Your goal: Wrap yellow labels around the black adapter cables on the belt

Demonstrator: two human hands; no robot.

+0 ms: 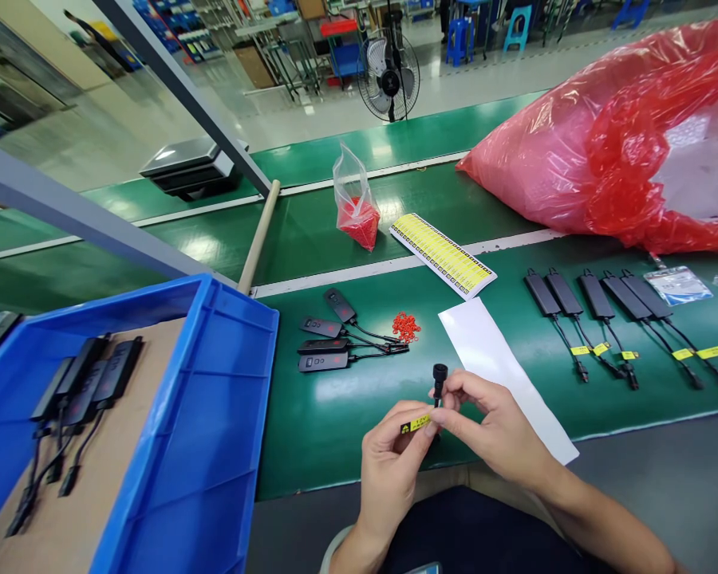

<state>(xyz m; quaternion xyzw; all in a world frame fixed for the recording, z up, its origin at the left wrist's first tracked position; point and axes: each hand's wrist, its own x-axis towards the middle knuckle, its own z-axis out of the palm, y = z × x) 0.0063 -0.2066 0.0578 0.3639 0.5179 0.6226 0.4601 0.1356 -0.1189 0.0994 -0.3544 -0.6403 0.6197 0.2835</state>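
Between my two hands a black cable with a round connector (439,379) stands upright near the table's front edge. My left hand (393,466) pinches a yellow 12V label (416,423) at the cable. The fingers of my right hand (491,424) close on the cable just below the connector. Whatever hangs from the cable's lower end is mostly hidden by my hands. Beyond them lie several black controllers with cables (324,361), beside a small heap of red rings (405,326). A white backing sheet (506,375) reaches under my right forearm.
Several black controllers with yellow-labelled cables (598,296) lie in a row at right. A label sheet (443,253) and a clear bag of red pieces (359,219) lie farther back. A blue bin (197,446) holding more controllers stands left; a large red plastic bag (550,159) fills the back right.
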